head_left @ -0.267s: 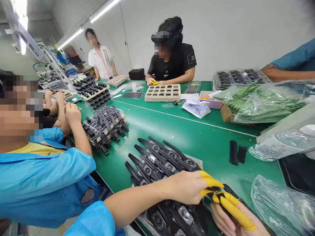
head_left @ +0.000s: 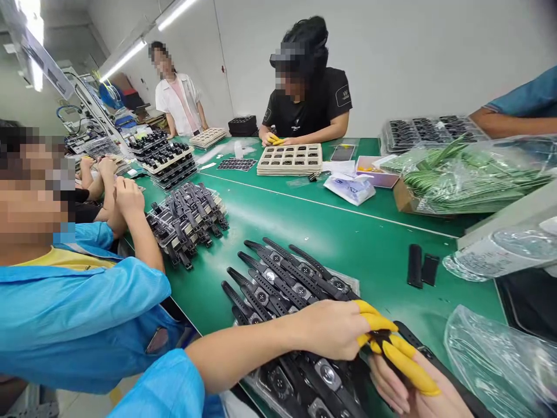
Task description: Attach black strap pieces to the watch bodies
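My left hand (head_left: 337, 330), with yellow finger cots on its fingertips, reaches in from the lower left and pinches a small dark part of a black watch strap (head_left: 409, 335). My right hand (head_left: 420, 380), also in yellow finger cots, grips the same piece from the other side. The two sets of fingertips meet and hide most of what lies between them. Below and behind my hands, a tray of black smartwatches (head_left: 300, 290) lies with the watch backs up and straps stretched out in rows.
Another stack of strapped watches (head_left: 187, 217) stands further left, beside a seated co-worker in blue (head_left: 87, 313). Two loose black strap pieces (head_left: 415, 266) lie on the green table (head_left: 270, 212). At right are a clear plastic bag (head_left: 487, 354) and bagged green strips (head_left: 461, 186).
My hands stay together on the strap; the right fingers have shifted slightly and the dark part between the fingertips has turned a little. The view has moved slightly.
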Demonstrator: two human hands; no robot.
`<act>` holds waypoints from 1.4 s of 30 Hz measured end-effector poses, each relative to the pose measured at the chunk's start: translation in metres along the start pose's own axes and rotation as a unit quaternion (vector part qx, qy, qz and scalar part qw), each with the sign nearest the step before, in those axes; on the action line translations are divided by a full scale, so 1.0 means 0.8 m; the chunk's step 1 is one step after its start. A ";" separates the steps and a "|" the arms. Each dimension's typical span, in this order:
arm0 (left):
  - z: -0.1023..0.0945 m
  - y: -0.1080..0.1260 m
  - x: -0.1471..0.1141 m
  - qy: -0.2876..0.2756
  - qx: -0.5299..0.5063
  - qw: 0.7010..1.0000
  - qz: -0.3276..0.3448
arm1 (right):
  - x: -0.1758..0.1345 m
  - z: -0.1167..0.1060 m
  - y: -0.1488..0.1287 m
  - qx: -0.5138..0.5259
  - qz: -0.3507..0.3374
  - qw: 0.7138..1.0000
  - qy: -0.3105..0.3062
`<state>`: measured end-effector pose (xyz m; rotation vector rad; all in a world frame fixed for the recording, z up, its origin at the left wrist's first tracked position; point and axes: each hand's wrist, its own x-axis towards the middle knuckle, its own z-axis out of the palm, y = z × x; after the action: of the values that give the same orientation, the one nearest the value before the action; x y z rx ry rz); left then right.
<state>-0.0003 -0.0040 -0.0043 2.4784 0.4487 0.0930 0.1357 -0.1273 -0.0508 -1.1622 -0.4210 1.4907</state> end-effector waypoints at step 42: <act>-0.031 -0.006 0.001 0.105 -0.025 0.985 0.135 | 0.011 0.021 -0.024 -0.017 -0.217 0.975 -0.032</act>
<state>-0.0054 0.0133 0.0131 2.4770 0.1911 0.4725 0.1335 -0.1083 -0.0319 -0.9727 -0.6995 1.1434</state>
